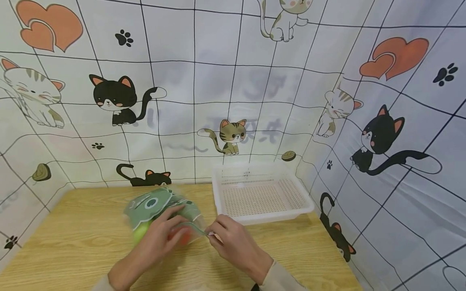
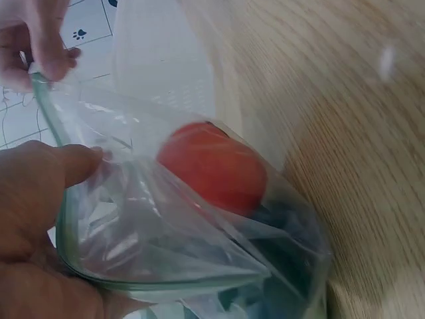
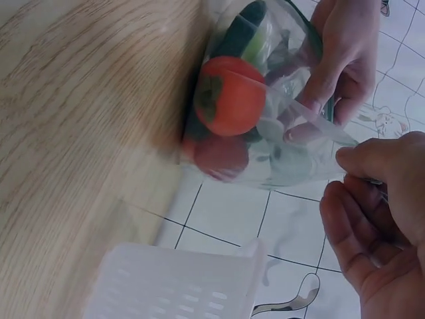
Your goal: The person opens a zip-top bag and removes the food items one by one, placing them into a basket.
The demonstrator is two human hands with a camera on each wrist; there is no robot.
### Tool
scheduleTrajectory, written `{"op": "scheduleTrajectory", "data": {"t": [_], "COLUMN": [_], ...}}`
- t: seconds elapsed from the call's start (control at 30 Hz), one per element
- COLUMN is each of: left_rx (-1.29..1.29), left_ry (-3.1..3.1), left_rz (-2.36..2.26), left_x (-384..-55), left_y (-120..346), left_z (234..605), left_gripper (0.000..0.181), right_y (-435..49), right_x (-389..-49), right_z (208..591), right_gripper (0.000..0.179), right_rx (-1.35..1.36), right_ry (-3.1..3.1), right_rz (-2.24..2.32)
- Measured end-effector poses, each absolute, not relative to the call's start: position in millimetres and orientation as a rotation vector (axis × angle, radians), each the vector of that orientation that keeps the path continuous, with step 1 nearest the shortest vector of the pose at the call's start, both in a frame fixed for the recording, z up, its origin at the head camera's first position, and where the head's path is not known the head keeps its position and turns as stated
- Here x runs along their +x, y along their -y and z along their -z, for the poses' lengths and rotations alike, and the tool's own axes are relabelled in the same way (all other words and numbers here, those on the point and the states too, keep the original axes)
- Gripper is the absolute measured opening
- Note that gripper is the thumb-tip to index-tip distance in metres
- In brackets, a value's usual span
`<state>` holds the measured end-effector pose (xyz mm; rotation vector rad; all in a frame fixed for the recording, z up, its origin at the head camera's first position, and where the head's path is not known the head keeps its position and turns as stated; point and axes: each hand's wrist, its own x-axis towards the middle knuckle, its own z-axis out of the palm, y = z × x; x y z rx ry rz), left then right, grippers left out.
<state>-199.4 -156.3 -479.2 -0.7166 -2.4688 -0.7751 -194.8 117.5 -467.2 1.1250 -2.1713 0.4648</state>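
A clear zip bag (image 1: 151, 206) with green print and a green zip rim lies on the table, its mouth partly spread. Through the plastic in the right wrist view show a red-orange tomato (image 3: 242, 100) with a green calyx, a second red round thing (image 3: 222, 158) and a dark green long piece (image 3: 243, 28). Something light green (image 1: 140, 232) bulges at the bag's left. My left hand (image 1: 158, 238) holds the bag at its mouth, thumb across the rim. With thumb and fingertips my right hand (image 1: 236, 244) pinches the rim's end corner.
A white perforated plastic basket (image 1: 262, 220) stands behind my right hand, near the back right of the wooden table (image 1: 73, 242). A white cloth with cat prints (image 1: 196, 81) hangs behind the table and along its sides.
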Motion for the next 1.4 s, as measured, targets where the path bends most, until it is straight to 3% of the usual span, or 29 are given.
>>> {"op": "scheduleTrajectory", "data": {"t": [0.5, 0.77, 1.17, 1.4], "left_rx": [-0.844, -0.837, -0.829, -0.823], "left_ry": [2.212, 2.166, 2.142, 2.156], "left_rz": [0.679, 0.59, 0.613, 0.594], "left_x": [-181, -176, -179, -180], "left_y": [138, 117, 114, 116], "left_z": [453, 445, 448, 451], "left_gripper": [0.044, 0.028, 0.028, 0.031], "right_y": [-112, -108, -118, -113], "right_x": [-198, -201, -212, -213], "right_z": [457, 456, 456, 452], "right_gripper": [0.049, 0.053, 0.017, 0.01], "right_rx": [1.12, 1.163, 1.195, 1.201], "right_ry": [2.196, 2.178, 2.195, 2.243], "right_rz": [-0.692, -0.802, -1.011, -1.084]}}
